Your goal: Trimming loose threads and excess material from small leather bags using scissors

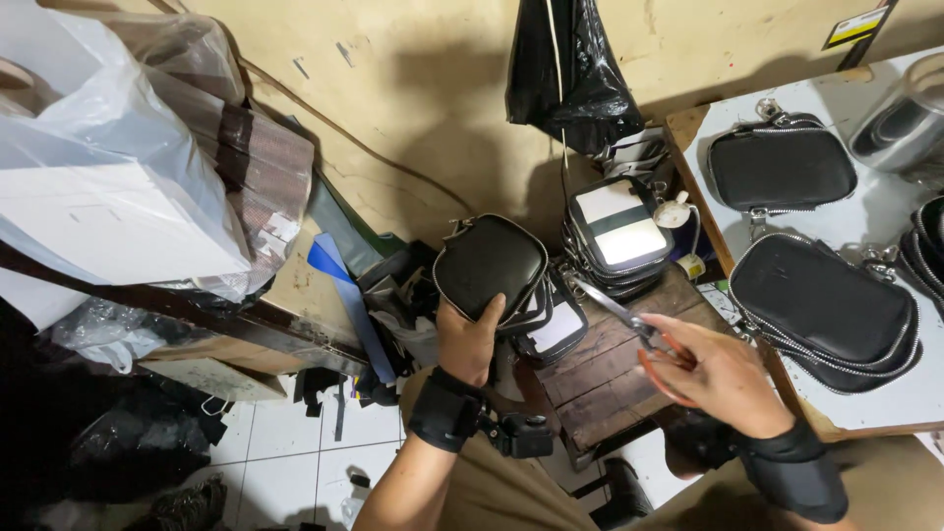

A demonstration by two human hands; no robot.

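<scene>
L hand [468,341] grips soft, light black pouch [489,264] by its bottom edge; R hand [716,374] pinches scissors [629,320] w/ orange handles, over wooden stool.

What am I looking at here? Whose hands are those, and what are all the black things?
The picture comes from a camera worn on a person's head, so you look down at that person's own two hands. The left hand holds up a small black pouch with a zip round its edge. The right hand holds scissors with orange handles, its fingers through the loops, the blades pointing towards the pouch. Both wrists wear black bands. Below the hands is a dark wooden stool, with a stack of pouches at its far edge, showing white patches. On the white table to the right lie more finished black pouches. A black plastic bag hangs on the wall.
</scene>
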